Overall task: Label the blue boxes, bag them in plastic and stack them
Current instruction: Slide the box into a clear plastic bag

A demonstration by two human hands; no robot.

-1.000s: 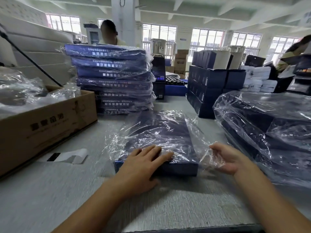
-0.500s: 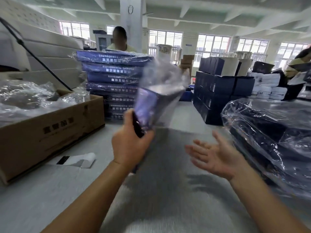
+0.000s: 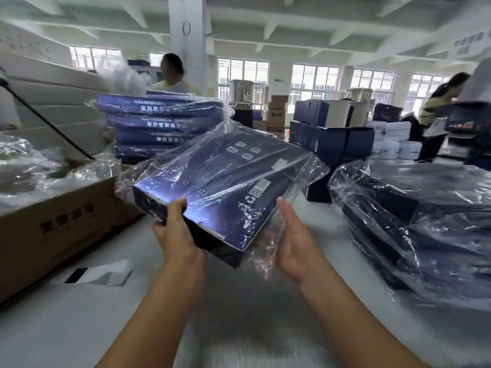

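the left hand (image 3: 177, 229) grips the near edge of the bagged blue box (image 3: 220, 179), thumb on top, holding it tilted above the table (image 3: 239, 314) at frame centre. the right hand (image 3: 295, 240), fingers straight, touches the loose plastic bag (image 3: 261, 248) at its right. the stack (image 3: 159, 123) stands behind, upper left.

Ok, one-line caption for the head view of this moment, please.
Left hand grips a plastic-bagged blue box above the table, right hand open beside it, bagged stack behind.
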